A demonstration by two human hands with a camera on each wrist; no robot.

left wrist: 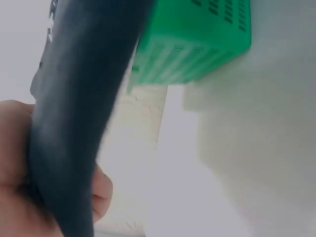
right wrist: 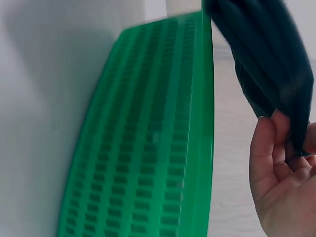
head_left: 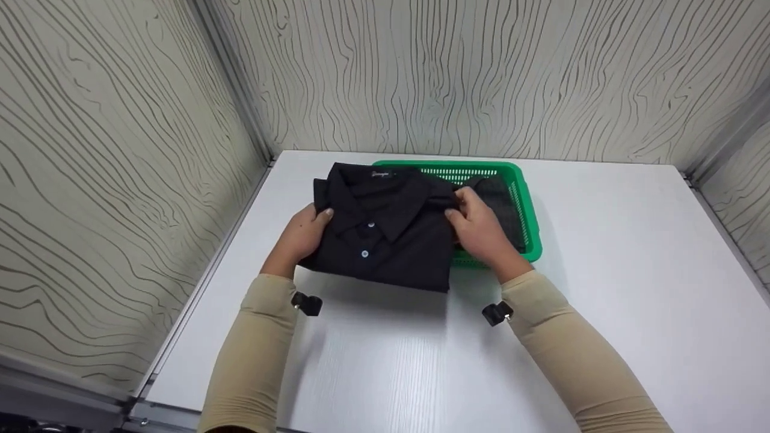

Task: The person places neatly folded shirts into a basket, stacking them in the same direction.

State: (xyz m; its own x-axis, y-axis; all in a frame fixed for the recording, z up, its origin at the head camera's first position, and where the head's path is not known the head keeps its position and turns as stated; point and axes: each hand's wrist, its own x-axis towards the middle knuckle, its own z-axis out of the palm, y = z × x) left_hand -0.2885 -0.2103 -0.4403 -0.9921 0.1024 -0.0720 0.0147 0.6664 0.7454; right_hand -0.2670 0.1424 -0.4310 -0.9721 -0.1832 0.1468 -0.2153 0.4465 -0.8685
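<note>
A folded black shirt (head_left: 397, 252) with a collar and pale buttons hangs above the table, partly over a green basket (head_left: 529, 240). My left hand (head_left: 304, 233) grips its left side, thumb on top. On the opposite side my right hand (head_left: 478, 228) pinches the edge between thumb and fingers. In the left wrist view the folded shirt (left wrist: 89, 98) runs thick through the hand. The right wrist view shows fingers (right wrist: 266, 153) curled at the shirt's edge, above the basket's rim. Inside the basket, at its right, lies another dark garment (head_left: 499, 204); the shirt hides the basket's left part.
The white table (head_left: 625, 288) extends around the basket and toward the front. Wood-patterned panels (head_left: 457, 78) enclose it at the back and sides. A metal rail runs along the table's left edge.
</note>
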